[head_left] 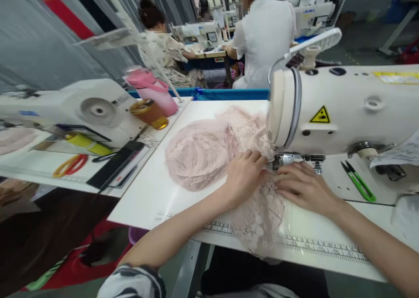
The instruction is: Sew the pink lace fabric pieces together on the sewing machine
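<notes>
A piece of pale pink lace fabric (258, 215) lies under the head of a white sewing machine (340, 110) and drapes over the table's front edge. My left hand (245, 175) is closed on the lace just left of the presser foot (288, 159), fingers bent together. On the other side, my right hand (304, 186) grips the lace edge close to the foot, its fingertips partly hidden by folds. More of the lace (248, 127) bunches behind my left hand, beside a rounded heap of sheer pink fabric (199, 151). The needle is hidden.
Green-handled thread snips (360, 182) lie right of the machine. A ruler strip (324, 247) runs along the table's front. To the left stand a second sewing machine (88, 110), an amber cup (150, 113) and a pink bottle (157, 92). Co-workers sit beyond.
</notes>
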The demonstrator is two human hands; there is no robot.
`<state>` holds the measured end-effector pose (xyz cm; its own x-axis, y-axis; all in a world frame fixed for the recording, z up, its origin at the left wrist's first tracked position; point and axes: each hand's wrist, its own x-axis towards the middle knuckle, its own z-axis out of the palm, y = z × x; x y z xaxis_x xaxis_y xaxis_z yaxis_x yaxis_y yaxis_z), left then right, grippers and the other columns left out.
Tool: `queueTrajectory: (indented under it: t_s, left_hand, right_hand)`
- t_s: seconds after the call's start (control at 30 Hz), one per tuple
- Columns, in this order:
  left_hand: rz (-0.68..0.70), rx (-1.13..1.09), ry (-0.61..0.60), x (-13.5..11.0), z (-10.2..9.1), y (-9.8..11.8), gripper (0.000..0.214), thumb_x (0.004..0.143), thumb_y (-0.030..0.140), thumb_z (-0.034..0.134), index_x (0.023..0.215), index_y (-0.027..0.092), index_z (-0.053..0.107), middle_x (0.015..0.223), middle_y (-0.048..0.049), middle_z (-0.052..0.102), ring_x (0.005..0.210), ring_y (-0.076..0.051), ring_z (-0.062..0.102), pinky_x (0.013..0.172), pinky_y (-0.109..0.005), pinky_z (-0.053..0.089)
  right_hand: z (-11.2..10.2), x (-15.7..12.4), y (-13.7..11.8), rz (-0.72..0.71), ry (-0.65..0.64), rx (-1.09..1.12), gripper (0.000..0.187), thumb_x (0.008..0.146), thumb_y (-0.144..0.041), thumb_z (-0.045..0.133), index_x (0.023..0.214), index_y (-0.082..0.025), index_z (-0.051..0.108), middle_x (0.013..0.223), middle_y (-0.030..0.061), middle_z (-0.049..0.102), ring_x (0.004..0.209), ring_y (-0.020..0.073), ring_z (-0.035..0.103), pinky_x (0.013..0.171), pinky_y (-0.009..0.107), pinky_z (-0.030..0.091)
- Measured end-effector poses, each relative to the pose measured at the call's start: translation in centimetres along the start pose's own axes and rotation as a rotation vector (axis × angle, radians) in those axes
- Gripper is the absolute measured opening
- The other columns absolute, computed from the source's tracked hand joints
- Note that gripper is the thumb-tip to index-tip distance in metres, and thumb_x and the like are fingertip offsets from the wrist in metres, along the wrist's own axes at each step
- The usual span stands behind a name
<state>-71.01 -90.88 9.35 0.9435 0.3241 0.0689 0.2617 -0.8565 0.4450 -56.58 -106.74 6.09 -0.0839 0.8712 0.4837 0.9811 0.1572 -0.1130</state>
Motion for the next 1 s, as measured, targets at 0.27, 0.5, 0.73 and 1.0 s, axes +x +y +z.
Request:
queueTrajectory:
  t_s: [0.27,0.5,0.73,1.0]
  left_hand:
    - [0.452,0.305,0.100,-2.5,2.6,0.0,0.037,0.094,0.018,0.041,0.128,0.007,0.050,0.132,-0.0143,0.055,0.123,-0.024,0.051,0.100,-0.038,0.045]
    - [0.485,0.293,0.069,-0.9,3.0,-1.8,0.036,0.096,0.018,0.041,0.129,0.010,0.050,0.134,-0.0144,0.053,0.131,-0.027,0.044,0.101,-0.040,0.047]
    - [0.535,0.330,0.070,-0.1,3.1,-2.8,0.041,0.100,0.025,0.033,0.135,0.008,0.046,0.138,-0.0120,0.052,0.131,-0.025,0.045,0.106,-0.040,0.040]
    - [0.496,0.226,0.030,1.7,2.7,-3.8,0.036,0.098,0.025,0.036,0.129,0.015,0.052,0.131,-0.0074,0.058,0.130,-0.022,0.045,0.108,-0.039,0.036]
  right_hand:
    - [-0.7,0.0,0.1,-0.058,0.059,-0.147,0.013,0.089,-0.022,0.058,0.094,-0.020,0.070,0.102,0.0002,0.072,0.093,0.0156,0.064,0.064,0.026,0.047]
    - [-1.0,0.0,0.6,-0.037,0.001,-0.186,0.014,0.088,-0.022,0.057,0.095,-0.022,0.069,0.105,-0.0007,0.071,0.102,0.0163,0.063,0.063,0.026,0.048]
    - [-0.5,-0.1,0.4,-0.015,0.008,-0.162,0.017,0.088,-0.022,0.059,0.103,-0.019,0.067,0.112,0.0019,0.069,0.103,0.0186,0.064,0.081,0.032,0.052]
    - [0.2,-0.7,1.0,0.106,-0.161,-0.082,0.025,0.092,-0.029,0.053,0.113,-0.026,0.065,0.123,0.0036,0.065,0.105,0.0199,0.064,0.089,0.035,0.054]
